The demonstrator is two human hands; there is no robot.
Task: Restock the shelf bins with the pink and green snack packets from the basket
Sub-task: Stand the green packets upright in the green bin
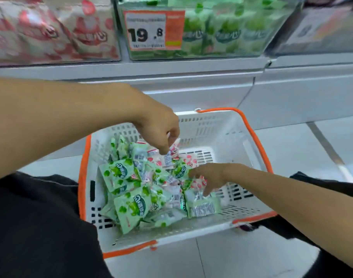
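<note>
A white basket with orange rims stands on the floor below the shelf. Several green packets and pink packets lie heaped in its left half. My left hand hangs over the heap and pinches a pink packet by its top edge. My right hand reaches in from the right, fingers spread over a pink packet and the green ones around it; I cannot tell if it holds any. Above, a clear bin of pink packets sits left of a bin of green packets.
An orange and white price tag reading 19.8 hangs on the green bin. A third bin stands at the upper right. Grey shelf base panels run behind the basket. My dark-clothed knees flank the basket on the tiled floor.
</note>
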